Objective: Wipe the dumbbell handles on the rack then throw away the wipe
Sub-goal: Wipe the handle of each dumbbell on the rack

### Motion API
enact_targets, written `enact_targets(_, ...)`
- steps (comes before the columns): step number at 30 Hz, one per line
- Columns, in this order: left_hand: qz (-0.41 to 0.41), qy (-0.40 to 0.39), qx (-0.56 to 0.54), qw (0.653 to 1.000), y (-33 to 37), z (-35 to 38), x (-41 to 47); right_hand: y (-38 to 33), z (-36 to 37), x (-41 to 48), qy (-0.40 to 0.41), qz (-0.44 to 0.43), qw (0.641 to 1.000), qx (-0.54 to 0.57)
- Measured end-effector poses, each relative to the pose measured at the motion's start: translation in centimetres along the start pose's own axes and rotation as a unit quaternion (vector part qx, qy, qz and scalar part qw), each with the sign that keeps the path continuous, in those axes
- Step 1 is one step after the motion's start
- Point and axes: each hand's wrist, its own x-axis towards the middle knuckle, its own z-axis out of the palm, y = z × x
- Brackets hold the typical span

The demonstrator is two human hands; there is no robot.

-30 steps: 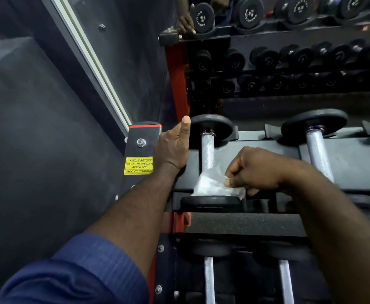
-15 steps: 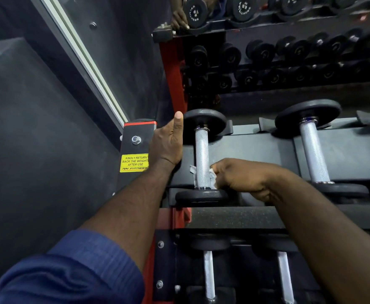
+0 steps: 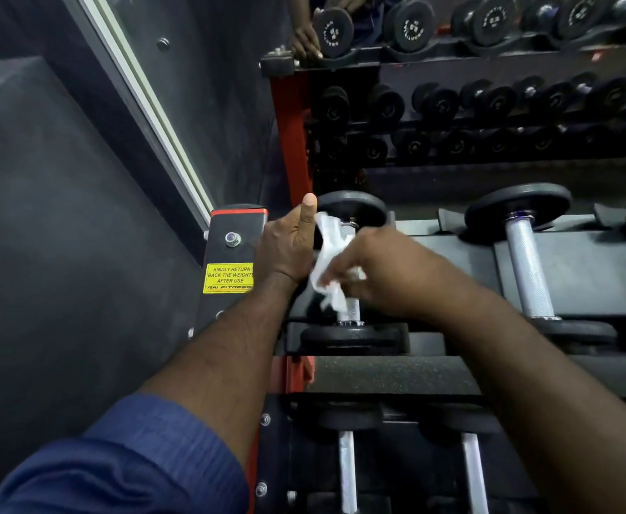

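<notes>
- right hand (image 3: 374, 268) pinched wipe (image 3: 328, 261) on handle (image 3: 350, 309); axis ran near-to-far
- left hand (image 3: 289, 246) beside it, thumb up; fingers hidden, couldn't tell
- next handle (image 3: 526, 268) lay rightward, nearer right hand

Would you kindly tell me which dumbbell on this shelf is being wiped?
The left dumbbell, by the yellow sticker: the right hand holds the wipe on it; the other dumbbell is bare.

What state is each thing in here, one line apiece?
Wipe: crumpled, pressed on left dumbbell's handle.
Left dumbbell: racked, handle partly covered.
Right dumbbell: racked, handle bare.
Right hand: grips wipe.
Left hand: thumb up, fingers hidden.
</notes>
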Motion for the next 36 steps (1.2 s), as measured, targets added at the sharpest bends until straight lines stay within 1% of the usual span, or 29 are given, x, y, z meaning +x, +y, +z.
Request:
enact_targets(3, 0.001, -0.014, -0.001, 1.000, 0.1, -0.1, 0.1, 0.6, 0.2, 0.6, -0.162, -0.051, 0.985, -0.026)
enact_targets(4, 0.000, -0.021, 0.001, 1.000, 0.2, -0.1, 0.0, 0.7, -0.1, 0.9, -0.190, -0.048, 0.981, -0.018)
enact_targets(5, 0.002, -0.025, 0.001, 1.000, 0.3, -0.1, 0.1, 0.9, -0.3, 1.3, -0.183, -0.038, 0.982, -0.011)
enact_targets(6, 0.005, -0.021, -0.001, 1.000, 0.1, -0.1, 0.0, 0.9, -0.2, 1.9, -0.135, -0.031, 0.990, -0.014)
enact_targets(7, 0.011, -0.012, 0.002, 1.000, -0.1, 0.0, 0.1, 1.5, 0.1, 2.4, -0.039, -0.031, 0.998, -0.027)
enact_targets(8, 0.016, -0.005, 0.005, 1.000, -0.1, 0.0, 0.2, 1.9, 0.6, 2.8, 0.069, -0.032, 0.996, -0.044)
enact_targets(9, 0.018, -0.004, 0.006, 1.000, -0.2, 0.0, 0.2, 2.0, 1.1, 2.8, 0.136, -0.023, 0.989, -0.056)
enact_targets(10, 0.020, -0.008, 0.011, 1.000, -0.3, -0.1, 0.2, 1.9, 1.6, 2.5, 0.150, -0.020, 0.986, -0.068)
enact_targets(11, 0.022, -0.012, 0.016, 1.000, -0.3, -0.1, 0.2, 1.6, 1.8, 1.9, 0.107, -0.027, 0.991, -0.072)
enact_targets(13, 0.028, -0.016, 0.020, 0.999, -0.3, -0.1, 0.2, 0.9, 1.3, 0.9, -0.052, -0.040, 0.996, -0.065)
enact_targets(14, 0.031, -0.017, 0.020, 0.999, -0.3, -0.2, 0.1, 0.6, 0.9, 0.9, -0.099, -0.034, 0.993, -0.061)
enact_targets(15, 0.032, -0.017, 0.019, 0.999, -0.3, -0.3, 0.2, 0.5, 0.9, 1.1, -0.082, -0.030, 0.994, -0.061)
enact_targets(16, 0.034, -0.017, 0.021, 0.999, -0.3, -0.3, 0.2, 0.9, 1.2, 1.6, -0.010, -0.023, 0.998, -0.055)
enact_targets(18, 0.037, -0.019, 0.023, 0.999, -0.3, -0.3, 0.2, 1.6, 2.2, 2.3, 0.169, 0.003, 0.985, -0.039)
enact_targets(19, 0.040, -0.020, 0.023, 0.999, -0.2, -0.4, 0.2, 1.7, 2.9, 2.3, 0.220, 0.017, 0.975, -0.028)
enact_targets(20, 0.042, -0.022, 0.025, 0.999, -0.2, -0.4, 0.2, 1.8, 3.5, 2.0, 0.239, 0.028, 0.970, -0.027)
enact_targets(21, 0.043, -0.024, 0.031, 0.998, -0.2, -0.5, 0.2, 1.7, 3.7, 1.6, 0.228, 0.040, 0.972, -0.029)
enact_targets(24, 0.041, -0.031, 0.034, 0.998, 0.0, -0.6, 0.1, 1.4, 2.9, -0.2, 0.146, 0.057, 0.987, -0.035)
enact_targets(25, 0.043, -0.031, 0.034, 0.998, 0.0, -0.7, 0.0, 1.4, 2.6, -0.4, 0.134, 0.059, 0.988, -0.043)
enact_targets(28, 0.040, -0.042, 0.028, 0.998, 0.2, -0.8, 0.1, 1.5, 2.7, 0.3, 0.161, 0.078, 0.980, -0.086)
enact_targets(30, 0.037, -0.043, 0.032, 0.998, 0.1, -0.7, 0.1, 1.4, 3.3, 1.3, 0.165, 0.082, 0.977, -0.108)
enact_targets(32, 0.038, -0.037, 0.033, 0.998, -0.1, -0.6, 0.1, 1.2, 3.8, 1.6, 0.178, 0.094, 0.975, -0.092)
enact_targets(34, 0.041, -0.038, 0.027, 0.998, 0.0, -0.6, 0.1, 1.1, 3.9, 1.2, 0.205, 0.110, 0.971, -0.047)
enact_targets(36, 0.044, -0.035, 0.023, 0.998, 0.0, -0.7, 0.1, 1.2, 3.6, 0.7, 0.195, 0.130, 0.972, -0.010)
